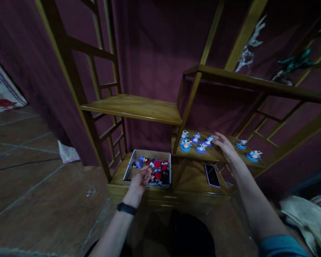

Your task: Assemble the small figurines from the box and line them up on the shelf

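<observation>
Purple-based, the small figurine point(209, 140) by the right hand point(224, 144) stands upright on the right-hand shelf point(213, 153), its long axis vertical; which way it faces I can't make out. That hand's fingers bend at its edge, but whether they pinch it I can't tell. The left hand point(140, 177), loosely curled, covers part of the box point(148, 153) of jumbled figures; its grip is unclear.
</observation>
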Action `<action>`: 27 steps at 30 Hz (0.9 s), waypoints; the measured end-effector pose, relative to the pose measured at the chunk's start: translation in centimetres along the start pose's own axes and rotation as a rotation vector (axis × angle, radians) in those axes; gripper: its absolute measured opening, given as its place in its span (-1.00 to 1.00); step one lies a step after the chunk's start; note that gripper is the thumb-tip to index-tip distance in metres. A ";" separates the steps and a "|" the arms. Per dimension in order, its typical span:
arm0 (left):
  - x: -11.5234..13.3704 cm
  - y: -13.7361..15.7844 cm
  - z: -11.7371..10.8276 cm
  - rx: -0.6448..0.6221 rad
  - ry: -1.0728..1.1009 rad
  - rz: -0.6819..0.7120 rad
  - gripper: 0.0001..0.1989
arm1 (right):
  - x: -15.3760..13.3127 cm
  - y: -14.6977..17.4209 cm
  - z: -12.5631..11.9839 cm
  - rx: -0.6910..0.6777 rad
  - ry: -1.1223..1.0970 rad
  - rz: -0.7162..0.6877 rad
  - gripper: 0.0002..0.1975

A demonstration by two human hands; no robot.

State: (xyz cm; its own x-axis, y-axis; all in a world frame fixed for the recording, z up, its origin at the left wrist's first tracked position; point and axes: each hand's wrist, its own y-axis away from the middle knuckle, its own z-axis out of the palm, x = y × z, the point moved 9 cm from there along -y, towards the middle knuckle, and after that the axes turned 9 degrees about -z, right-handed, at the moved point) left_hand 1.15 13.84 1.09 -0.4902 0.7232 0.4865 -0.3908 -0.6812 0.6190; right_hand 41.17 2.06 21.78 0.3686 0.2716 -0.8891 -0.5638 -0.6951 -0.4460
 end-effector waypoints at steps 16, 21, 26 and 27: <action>8.3 -2.9 -6.2 0.147 0.269 0.086 -0.80 | -8.2 7.8 -4.7 0.722 0.236 -0.568 -0.78; 8.7 -2.7 -6.4 0.153 0.290 0.079 -0.82 | -9.2 17.3 4.4 0.510 0.375 -0.451 -0.84; 8.8 -2.8 -6.0 0.121 0.292 0.083 -0.84 | -2.9 20.9 22.4 -0.393 0.227 -0.256 -0.72; 8.7 -2.8 -6.0 0.114 0.297 0.081 -0.84 | -1.8 20.6 24.8 -0.456 0.194 -0.242 -0.70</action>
State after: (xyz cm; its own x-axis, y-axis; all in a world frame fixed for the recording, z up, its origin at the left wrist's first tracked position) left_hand -6.70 21.40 -0.10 -0.7283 0.5912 0.3466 -0.2597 -0.7061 0.6587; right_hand 10.54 3.73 11.66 0.6017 0.3622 -0.7119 -0.0845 -0.8574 -0.5076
